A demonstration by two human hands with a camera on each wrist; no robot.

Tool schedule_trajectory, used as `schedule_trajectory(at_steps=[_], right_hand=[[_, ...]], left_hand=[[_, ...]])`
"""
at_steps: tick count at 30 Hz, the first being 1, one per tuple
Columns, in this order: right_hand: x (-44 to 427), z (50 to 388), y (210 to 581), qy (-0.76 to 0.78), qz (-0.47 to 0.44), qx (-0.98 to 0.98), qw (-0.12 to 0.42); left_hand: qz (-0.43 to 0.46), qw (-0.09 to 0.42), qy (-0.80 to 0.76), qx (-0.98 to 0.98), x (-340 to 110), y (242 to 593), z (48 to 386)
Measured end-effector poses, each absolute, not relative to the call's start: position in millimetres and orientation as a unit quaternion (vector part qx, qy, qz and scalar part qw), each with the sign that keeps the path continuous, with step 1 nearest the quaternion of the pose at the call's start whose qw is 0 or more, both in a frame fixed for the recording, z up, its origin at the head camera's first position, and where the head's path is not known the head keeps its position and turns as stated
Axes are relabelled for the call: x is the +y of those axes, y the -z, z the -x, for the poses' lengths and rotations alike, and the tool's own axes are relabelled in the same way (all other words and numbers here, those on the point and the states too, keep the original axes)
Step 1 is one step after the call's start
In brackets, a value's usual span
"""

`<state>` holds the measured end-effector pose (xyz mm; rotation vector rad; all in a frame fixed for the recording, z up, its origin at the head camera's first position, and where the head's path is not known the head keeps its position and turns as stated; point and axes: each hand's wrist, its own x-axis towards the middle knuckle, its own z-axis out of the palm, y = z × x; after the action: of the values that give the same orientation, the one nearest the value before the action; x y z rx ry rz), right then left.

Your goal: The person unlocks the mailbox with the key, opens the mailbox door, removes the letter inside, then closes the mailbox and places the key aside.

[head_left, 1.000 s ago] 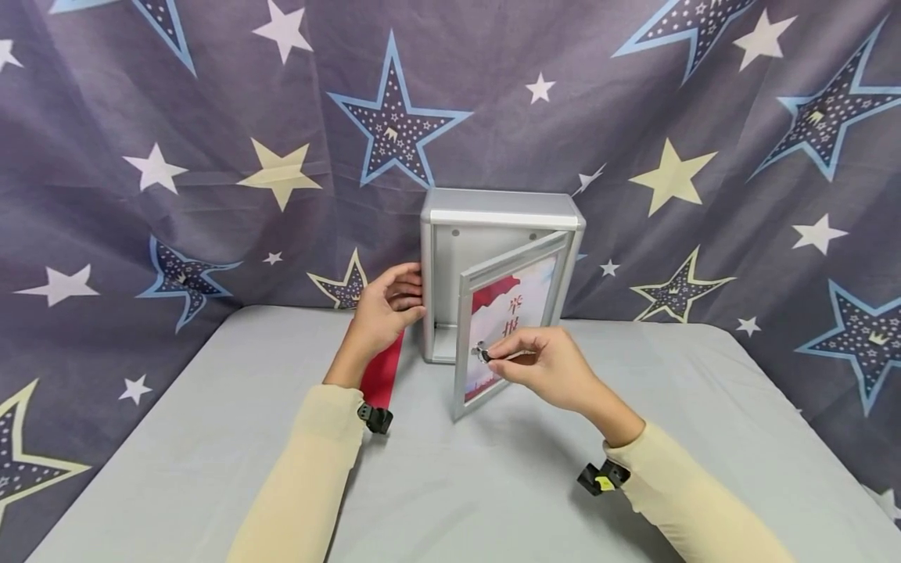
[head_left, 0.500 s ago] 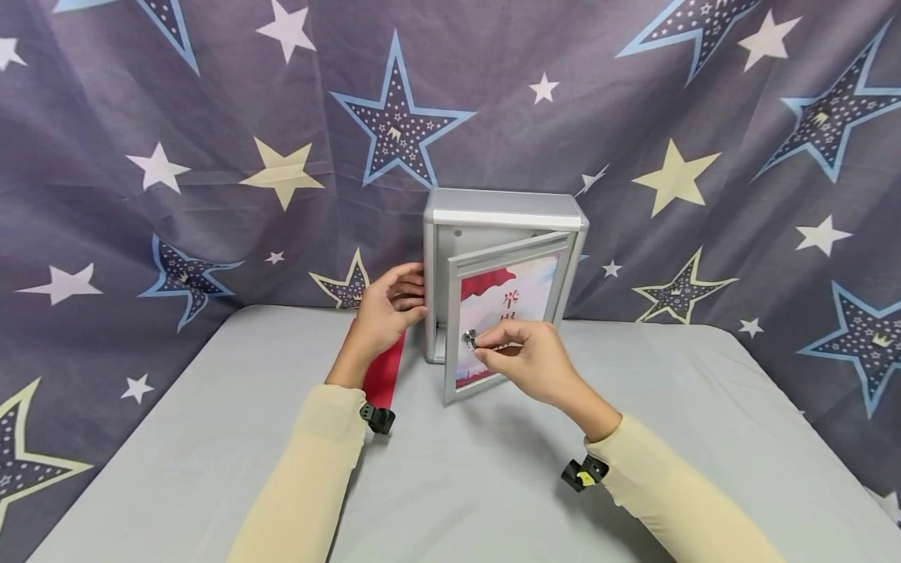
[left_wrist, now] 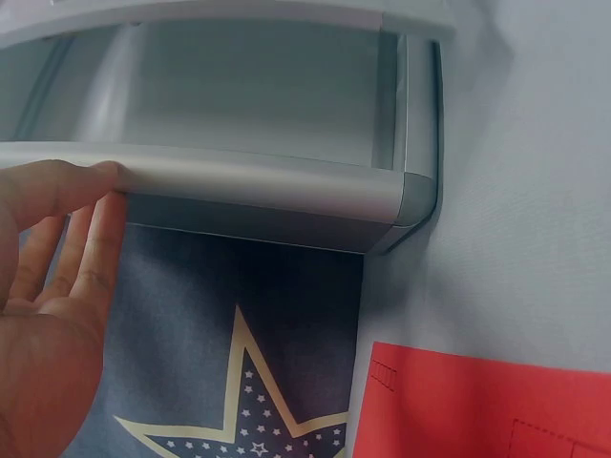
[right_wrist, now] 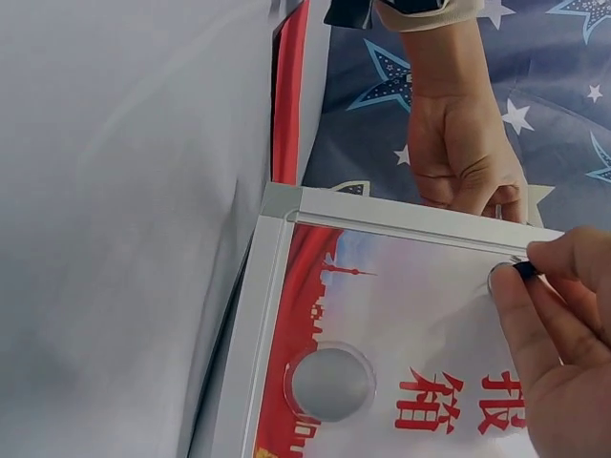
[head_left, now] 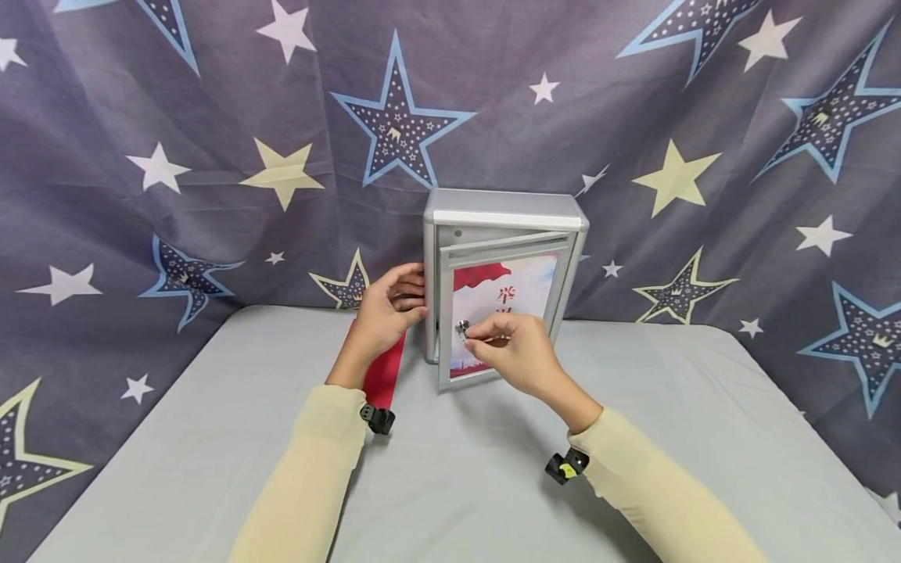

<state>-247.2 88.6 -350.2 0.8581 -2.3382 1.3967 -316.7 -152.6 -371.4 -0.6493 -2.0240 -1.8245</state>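
Note:
A silver metal box (head_left: 503,203) stands upright at the back of the table, its framed door (head_left: 538,285) partly open and hinged on the right. Red characters and a red ribbon print cover the door panel. With thumb and fingertips, my right hand (head_left: 521,356) pinches the dark head of a small key (right_wrist: 525,270) at the door's round lock (head_left: 461,328). My left hand (head_left: 382,313) steadies the box's left side, thumb on the front rim and fingers fairly straight along the outer wall (left_wrist: 258,219). Through the gap, the visible part of the interior looks bare.
A flat red paper piece (head_left: 383,375), with dashed squares printed on it, lies on the grey-covered table (head_left: 422,485) under the left wrist. A dark cloth (head_left: 232,102) with stars hangs behind the box.
The door has swung left towards the box, narrowing the opening, and my right hand has moved left with it while pinching the key. My left hand stays at the box's side.

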Motion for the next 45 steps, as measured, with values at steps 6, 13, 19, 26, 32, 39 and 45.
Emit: schedule_trajectory(at_steps=[6, 13, 19, 26, 32, 39, 45], right_hand=[[83, 251, 350, -0.478, -0.285, -0.817, 0.148], [78, 258, 350, -0.480, -0.282, -0.816, 0.156], [74, 263, 351, -0.479, -0.276, -0.818, 0.162], [69, 269, 351, -0.475, -0.267, -0.821, 0.169], [65, 274, 352, -0.476, -0.265, -0.819, 0.183], [61, 279, 352, -0.478, -0.257, -0.818, 0.188], [60, 282, 353, -0.482, -0.252, -0.818, 0.187]], left_hand=[[0.233, 0.175, 0.639, -0.712, -152, 372, 316], [0.243, 0.181, 0.640, -0.706, -153, 372, 316], [0.241, 0.180, 0.635, -0.712, -153, 372, 315], [0.236, 0.177, 0.635, -0.714, -153, 371, 314], [0.234, 0.177, 0.632, -0.717, -153, 371, 314], [0.236, 0.176, 0.628, -0.720, -153, 371, 314], [0.235, 0.175, 0.629, -0.720, -153, 371, 313]])
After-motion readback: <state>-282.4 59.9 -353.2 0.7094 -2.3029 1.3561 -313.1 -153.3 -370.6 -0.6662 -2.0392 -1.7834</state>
